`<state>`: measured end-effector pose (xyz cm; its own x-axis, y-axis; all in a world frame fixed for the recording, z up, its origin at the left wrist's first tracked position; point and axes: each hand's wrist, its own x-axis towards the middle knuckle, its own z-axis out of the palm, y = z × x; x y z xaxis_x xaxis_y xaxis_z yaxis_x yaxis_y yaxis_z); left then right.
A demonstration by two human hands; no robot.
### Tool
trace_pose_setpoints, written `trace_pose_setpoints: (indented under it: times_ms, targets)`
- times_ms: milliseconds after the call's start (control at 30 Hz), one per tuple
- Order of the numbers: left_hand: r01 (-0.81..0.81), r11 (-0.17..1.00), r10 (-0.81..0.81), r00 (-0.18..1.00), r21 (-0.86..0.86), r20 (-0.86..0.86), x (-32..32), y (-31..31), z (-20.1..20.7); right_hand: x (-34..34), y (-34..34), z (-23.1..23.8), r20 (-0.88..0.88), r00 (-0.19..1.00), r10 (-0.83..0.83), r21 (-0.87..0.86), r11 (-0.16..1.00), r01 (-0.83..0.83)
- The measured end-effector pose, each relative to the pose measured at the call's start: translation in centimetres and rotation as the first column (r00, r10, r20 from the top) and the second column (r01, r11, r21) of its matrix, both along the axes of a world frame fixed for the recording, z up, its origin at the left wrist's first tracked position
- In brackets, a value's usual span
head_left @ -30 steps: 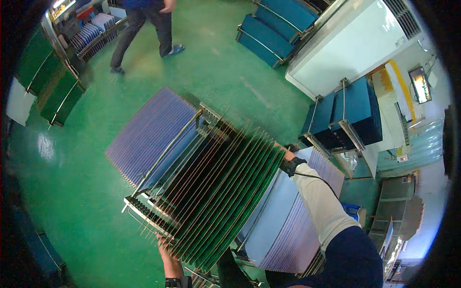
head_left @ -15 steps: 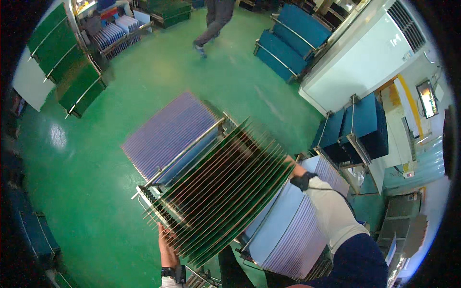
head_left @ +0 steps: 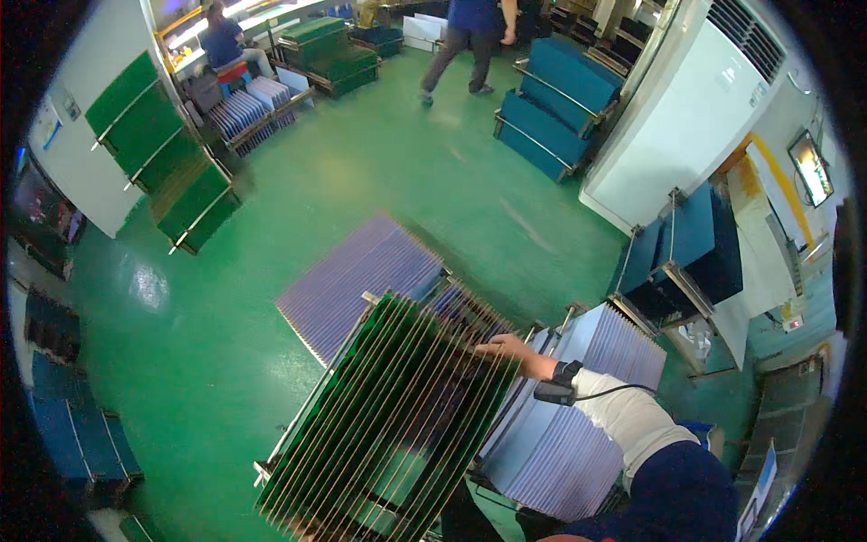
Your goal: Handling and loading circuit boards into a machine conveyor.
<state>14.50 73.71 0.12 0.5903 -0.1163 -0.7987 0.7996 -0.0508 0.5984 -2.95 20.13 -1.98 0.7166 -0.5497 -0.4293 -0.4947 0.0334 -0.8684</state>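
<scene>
Directly before me, a spaced row of thin green boards (head_left: pixel 379 425) with copper-coloured edges stands tilted, its lower end reaching the bottom of the picture. My right hand (head_left: pixel 510 350) is at the far right corner of this row, its fingers closed over the board edges. A black band with a cable (head_left: pixel 558 387) wraps that wrist, below a white sleeve. My left hand does not show. A metal rack rail (head_left: pixel 316 402) runs along the left side of the green boards. Behind them lies a row of lilac-blue boards (head_left: pixel 352 280), and another lilac-blue row (head_left: pixel 578 425) is under my right forearm.
Racks of green boards (head_left: pixel 167 149) stand at far left, racks of dark blue boards (head_left: pixel 560 99) at far right. A white cabinet (head_left: pixel 677 126) is on the right, near another dark blue rack (head_left: pixel 686 244). A person (head_left: pixel 470 41) walks at the back; another sits (head_left: pixel 226 41) at a bench.
The green boards have turned and shifted down in the picture. My right hand has moved left onto their far corner, and my left hand has gone out of sight. The walking person has moved right.
</scene>
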Motion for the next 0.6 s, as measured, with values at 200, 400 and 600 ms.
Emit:
trace_pose_setpoints:
  times_ms: [200, 400, 600]
  targets:
    - [0.025, 0.997, -0.019, 0.997, -0.078, 0.076, -2.2, -0.4, 5.5, 2.6, 4.1, 8.3, -0.012, 1.0, 0.009, 0.041, 0.999, -0.008]
    - [0.163, 0.97, -0.129, 0.974, -0.183, 0.187, -5.0, -1.2, 11.0, -4.6, 5.9, 18.0, 0.077, 0.997, -0.028, -0.131, 0.991, 0.038]
    - [0.395, 0.885, -0.31, 0.896, -0.248, 0.319, -10.5, -2.1, 17.0, -22.6, 7.7, 25.1, 0.144, 0.951, -0.272, -0.192, 0.935, 0.297]
